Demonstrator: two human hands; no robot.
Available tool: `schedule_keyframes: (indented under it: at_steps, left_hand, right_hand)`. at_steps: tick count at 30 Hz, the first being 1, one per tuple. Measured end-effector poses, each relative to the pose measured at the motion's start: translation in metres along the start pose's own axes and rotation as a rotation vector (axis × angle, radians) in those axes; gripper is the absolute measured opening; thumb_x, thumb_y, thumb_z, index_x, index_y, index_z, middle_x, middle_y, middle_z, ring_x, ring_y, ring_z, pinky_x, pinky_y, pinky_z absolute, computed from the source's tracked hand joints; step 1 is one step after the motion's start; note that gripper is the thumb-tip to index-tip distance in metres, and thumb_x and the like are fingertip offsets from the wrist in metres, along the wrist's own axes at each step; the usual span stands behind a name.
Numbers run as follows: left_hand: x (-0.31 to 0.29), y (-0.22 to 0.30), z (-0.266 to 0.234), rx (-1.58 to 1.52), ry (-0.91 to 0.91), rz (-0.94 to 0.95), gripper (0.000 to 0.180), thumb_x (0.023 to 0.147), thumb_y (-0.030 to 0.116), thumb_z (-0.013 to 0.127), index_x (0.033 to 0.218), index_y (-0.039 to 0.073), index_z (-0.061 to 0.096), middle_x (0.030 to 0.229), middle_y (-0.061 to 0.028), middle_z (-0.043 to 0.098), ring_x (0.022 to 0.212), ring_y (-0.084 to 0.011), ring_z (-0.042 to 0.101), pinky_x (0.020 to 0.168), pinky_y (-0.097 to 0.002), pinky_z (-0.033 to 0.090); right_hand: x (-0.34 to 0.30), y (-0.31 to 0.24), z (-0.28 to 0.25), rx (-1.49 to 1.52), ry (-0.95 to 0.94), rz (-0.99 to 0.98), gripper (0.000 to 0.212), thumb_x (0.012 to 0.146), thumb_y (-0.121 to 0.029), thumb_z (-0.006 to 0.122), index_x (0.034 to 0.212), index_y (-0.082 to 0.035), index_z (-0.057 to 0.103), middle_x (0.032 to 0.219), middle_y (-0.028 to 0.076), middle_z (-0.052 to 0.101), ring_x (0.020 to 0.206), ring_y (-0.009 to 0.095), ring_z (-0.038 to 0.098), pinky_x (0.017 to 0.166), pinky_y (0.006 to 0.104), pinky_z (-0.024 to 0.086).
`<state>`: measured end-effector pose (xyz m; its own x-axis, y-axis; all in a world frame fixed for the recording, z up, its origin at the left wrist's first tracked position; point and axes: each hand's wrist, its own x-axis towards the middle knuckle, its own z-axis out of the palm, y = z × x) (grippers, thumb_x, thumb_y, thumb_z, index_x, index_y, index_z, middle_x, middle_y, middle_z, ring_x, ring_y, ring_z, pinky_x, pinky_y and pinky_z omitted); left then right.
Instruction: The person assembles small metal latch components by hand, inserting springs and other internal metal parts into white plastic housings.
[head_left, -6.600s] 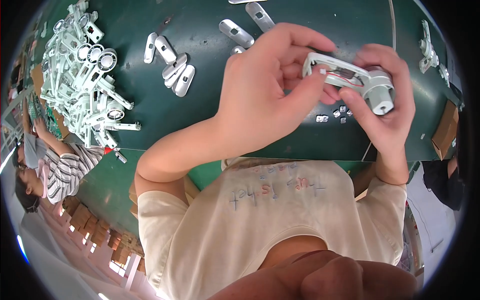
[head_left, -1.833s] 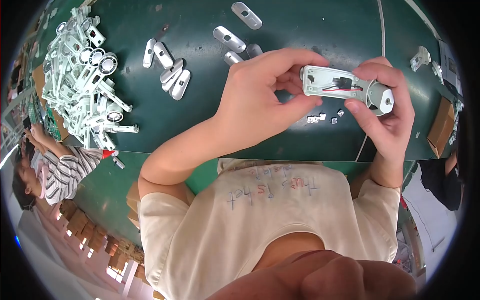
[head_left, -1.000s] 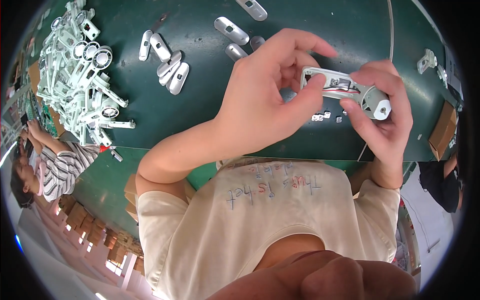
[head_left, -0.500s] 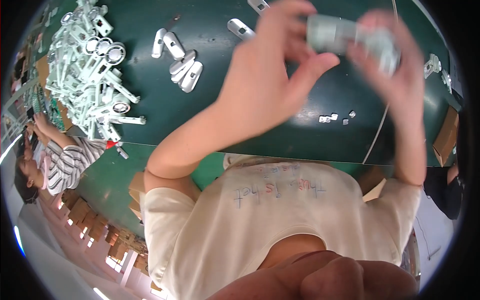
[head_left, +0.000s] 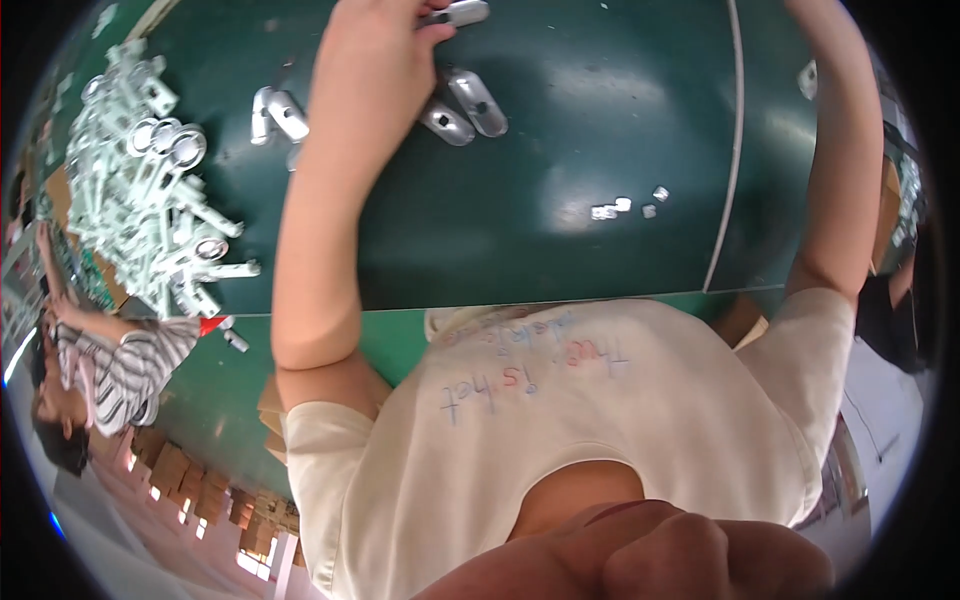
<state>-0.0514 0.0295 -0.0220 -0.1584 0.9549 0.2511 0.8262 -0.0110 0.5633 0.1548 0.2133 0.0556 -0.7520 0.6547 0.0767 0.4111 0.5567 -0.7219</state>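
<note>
At the top edge, my left hand (head_left: 378,60) has its thumb and fingertips closed around one end of a silver oval cover (head_left: 466,13); part of the fingers is cut off by the picture's edge. Just beside its wrist lie two more silver oval covers (head_left: 478,102), each with a small square hole. My right forearm (head_left: 838,150) reaches up along the right side, and the hand itself is beyond the top edge. Under my left forearm, more silver covers (head_left: 288,115) are partly hidden.
A big heap of pale green plastic parts (head_left: 145,190), some with round rings, covers the green table's left end. Several tiny shiny pieces (head_left: 622,205) lie near the middle. A pale cord (head_left: 738,120) crosses the table on the right. Another person (head_left: 110,360) works at far left.
My hands have parted. The left moved up and left to a silver cover; the right went up out of the picture. The pale green part they handled is out of sight.
</note>
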Motion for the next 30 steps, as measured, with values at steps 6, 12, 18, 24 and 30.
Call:
schedule_keyframes:
  at_steps: [6, 12, 18, 24, 30]
  left_hand:
    - [-0.004, -0.009, -0.003, 0.012, -0.097, -0.136, 0.021, 0.074, 0.002, 0.068, 0.094, 0.005, 0.062, 0.082, -0.0032, 0.058, 0.069, -0.0129, 0.052, 0.065, -0.0261, 0.046]
    - [0.000, 0.024, -0.005, -0.608, 0.098, -0.385, 0.010, 0.080, -0.010, 0.058, 0.087, -0.003, 0.056, 0.080, -0.0064, 0.062, 0.070, -0.0118, 0.061, 0.068, -0.0234, 0.050]
    - [-0.020, 0.038, -0.004, -1.725, 0.030, -0.459, 0.014, 0.085, -0.006, 0.058, 0.098, -0.002, 0.055, 0.086, -0.0085, 0.063, 0.076, -0.0126, 0.062, 0.068, -0.0226, 0.051]
    - [-0.023, 0.043, -0.011, -1.138, -0.001, -0.418, 0.036, 0.081, -0.003, 0.062, 0.115, 0.009, 0.060, 0.086, -0.0013, 0.057, 0.075, -0.0062, 0.054, 0.066, -0.0187, 0.046]
    - [-0.025, 0.043, -0.011, -1.212, -0.089, -0.467, 0.028, 0.087, 0.000, 0.056, 0.114, -0.003, 0.056, 0.095, -0.0104, 0.062, 0.082, -0.0173, 0.065, 0.068, -0.0228, 0.051]
  right_hand:
    - [-0.146, -0.012, 0.042, -0.160, -0.281, -0.031, 0.016, 0.072, -0.001, 0.068, 0.085, -0.001, 0.060, 0.088, 0.008, 0.057, 0.074, 0.020, 0.059, 0.062, 0.0289, 0.047]
    - [-0.173, -0.019, 0.071, -0.082, -0.054, 0.210, 0.015, 0.074, 0.002, 0.064, 0.087, 0.000, 0.058, 0.088, 0.012, 0.054, 0.074, 0.030, 0.056, 0.066, 0.0357, 0.046]
    - [-0.157, -0.017, 0.065, -0.148, -0.161, 0.131, 0.012, 0.074, 0.007, 0.060, 0.082, 0.001, 0.054, 0.085, 0.013, 0.052, 0.072, 0.032, 0.055, 0.063, 0.0378, 0.045]
    - [-0.148, -0.020, 0.065, -0.168, -0.153, 0.115, 0.015, 0.076, 0.007, 0.061, 0.090, 0.002, 0.057, 0.088, 0.011, 0.054, 0.072, 0.025, 0.058, 0.063, 0.0321, 0.047]
    - [-0.139, -0.011, 0.058, -0.112, -0.042, 0.050, 0.017, 0.077, 0.008, 0.061, 0.093, 0.001, 0.062, 0.099, 0.011, 0.056, 0.080, 0.019, 0.062, 0.069, 0.0280, 0.049]
